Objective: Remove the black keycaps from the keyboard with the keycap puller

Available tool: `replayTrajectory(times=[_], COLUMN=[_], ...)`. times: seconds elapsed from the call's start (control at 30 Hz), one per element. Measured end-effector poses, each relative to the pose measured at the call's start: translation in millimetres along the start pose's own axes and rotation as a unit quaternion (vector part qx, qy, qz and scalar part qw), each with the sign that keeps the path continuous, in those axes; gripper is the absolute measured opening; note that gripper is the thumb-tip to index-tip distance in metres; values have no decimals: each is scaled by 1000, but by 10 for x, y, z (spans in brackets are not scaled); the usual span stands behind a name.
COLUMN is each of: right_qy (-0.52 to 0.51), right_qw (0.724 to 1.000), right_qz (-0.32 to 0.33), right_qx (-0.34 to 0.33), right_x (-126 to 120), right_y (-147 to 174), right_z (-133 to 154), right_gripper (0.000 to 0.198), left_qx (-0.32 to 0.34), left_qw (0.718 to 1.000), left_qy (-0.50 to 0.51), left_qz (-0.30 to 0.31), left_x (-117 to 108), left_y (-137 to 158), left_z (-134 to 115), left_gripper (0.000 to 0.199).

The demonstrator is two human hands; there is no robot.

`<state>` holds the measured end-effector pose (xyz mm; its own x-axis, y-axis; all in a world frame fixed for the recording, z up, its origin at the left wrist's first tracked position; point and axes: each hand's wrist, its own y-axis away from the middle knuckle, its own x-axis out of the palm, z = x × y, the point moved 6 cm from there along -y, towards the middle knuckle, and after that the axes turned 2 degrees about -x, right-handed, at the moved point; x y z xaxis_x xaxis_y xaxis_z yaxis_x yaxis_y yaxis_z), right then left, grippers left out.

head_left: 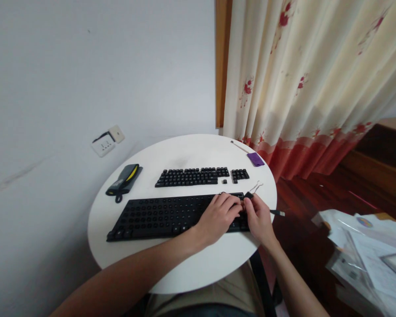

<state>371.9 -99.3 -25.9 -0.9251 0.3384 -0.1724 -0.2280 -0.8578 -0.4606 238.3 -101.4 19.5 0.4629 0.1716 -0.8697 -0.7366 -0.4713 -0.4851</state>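
Note:
A black keyboard base (158,215) lies across the white round table, most of its keycaps off and a few left along its front row. My left hand (219,215) rests over its right part, fingers curled together toward my right hand; anything in them is hidden. My right hand (258,218) is closed on a wire keycap puller (248,195), its black handle pinched by thumb and fingers and its thin wires pointing away from me. Behind the base, loose black keycaps (188,177) stand in keyboard order, with a smaller block (240,175) and one single keycap (225,181) at the right.
On the table (198,275) are a dark pouch with a yellow strip (123,179) at left, and a purple cloth (255,159) and thin brush (239,146) at back right. A USB plug (277,213) juts past the right edge. Papers and plastic bags (366,255) lie at right.

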Motion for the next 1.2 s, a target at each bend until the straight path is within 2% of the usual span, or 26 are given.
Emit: replayTrajectory(times=[0.1, 0.17, 0.3, 0.4, 0.53, 0.67, 1.2], right_qy=[-33, -65, -91, -99, -99, -93, -72], right_qw=[999, 996, 989, 983, 982, 982, 986], right_qz=[-25, -49, -105, -131, -138, -137, -126], right_qx=[16, 30, 59, 80, 87, 89, 82], right_x=[-34, -62, -121, -144, -150, -156, -166], right_y=[-8, -20, -49, -53, -40, -32, -19], right_z=[1, -16, -110, -187, -212, -213, -229], right_gripper=[28, 29, 31, 33, 33, 32, 32], left_qx=[-15, -49, -150, -194, -196, -191, -203], left_qw=[999, 996, 981, 977, 979, 980, 978], left_qy=[33, 68, 97, 78, 48, 32, 15], left_qz=[-20, -41, -79, -49, 17, 38, 37], left_x=[-30, -64, -35, 176, 532, 712, 744], left_y=[-17, -85, -389, -680, -929, -976, -1006], left_z=[5, 105, 509, 774, 902, 939, 1011], left_gripper=[13, 11, 9, 7, 9, 12, 22])
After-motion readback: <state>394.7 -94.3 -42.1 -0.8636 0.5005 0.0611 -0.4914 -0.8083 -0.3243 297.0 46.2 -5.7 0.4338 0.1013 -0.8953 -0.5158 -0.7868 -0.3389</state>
